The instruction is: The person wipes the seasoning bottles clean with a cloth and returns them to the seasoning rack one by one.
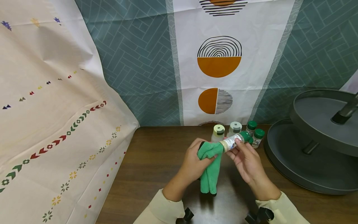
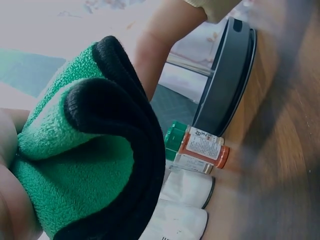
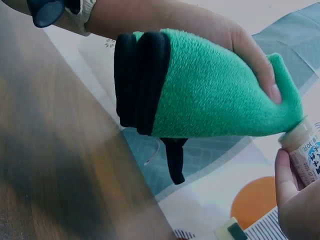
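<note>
A folded green cloth [image 1: 210, 174] with black edging hangs from my left hand [image 1: 191, 163], which grips it between thumb and fingers. In the right wrist view the cloth [image 3: 215, 90] bunches at the left thumb. My right hand [image 1: 246, 161] holds a small labelled seasoning jar [image 1: 231, 142] with a green cap. The jar lies tilted, cap to the upper right, its base end touching the cloth. Only part of this jar [image 3: 307, 152] shows in the right wrist view. In the left wrist view the cloth [image 2: 85, 175] hides much of the scene.
Behind the hands stand two pale-capped bottles [image 1: 218, 133] and two green-capped jars [image 1: 257, 138]. A dark two-tier round tray [image 1: 291, 174] stands at the right on the wooden table [image 1: 151, 161]. Patterned fabric [image 1: 134, 62] hangs at the back, with cream fabric [image 1: 70, 133] on the left.
</note>
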Demonstrator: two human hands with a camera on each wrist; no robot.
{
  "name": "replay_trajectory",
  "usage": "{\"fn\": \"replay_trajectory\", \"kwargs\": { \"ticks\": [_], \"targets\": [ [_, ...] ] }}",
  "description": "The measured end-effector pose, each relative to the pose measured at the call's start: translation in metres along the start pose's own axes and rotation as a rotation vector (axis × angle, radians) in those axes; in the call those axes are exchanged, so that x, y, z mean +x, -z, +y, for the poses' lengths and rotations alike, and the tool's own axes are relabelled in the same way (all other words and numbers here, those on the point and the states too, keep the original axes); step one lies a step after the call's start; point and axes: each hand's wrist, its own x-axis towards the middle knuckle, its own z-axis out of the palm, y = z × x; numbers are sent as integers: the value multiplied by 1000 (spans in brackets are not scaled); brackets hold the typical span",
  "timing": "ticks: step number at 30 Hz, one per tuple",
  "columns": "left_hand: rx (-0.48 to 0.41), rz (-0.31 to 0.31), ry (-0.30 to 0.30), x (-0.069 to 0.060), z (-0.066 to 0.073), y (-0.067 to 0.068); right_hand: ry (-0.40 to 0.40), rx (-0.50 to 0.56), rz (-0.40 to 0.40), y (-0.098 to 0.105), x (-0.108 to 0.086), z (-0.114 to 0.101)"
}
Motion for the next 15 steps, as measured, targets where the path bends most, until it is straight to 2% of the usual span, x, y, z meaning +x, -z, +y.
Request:
{"fn": "replay_trajectory", "kwargs": {
  "ticks": [6, 15],
  "targets": [
    [33, -8, 8, 1, -3, -1, 12, 1, 10, -1, 0, -3],
    [60, -106, -6, 0, -5, -3, 28, 26, 13, 0, 0, -4]
  ]
}}
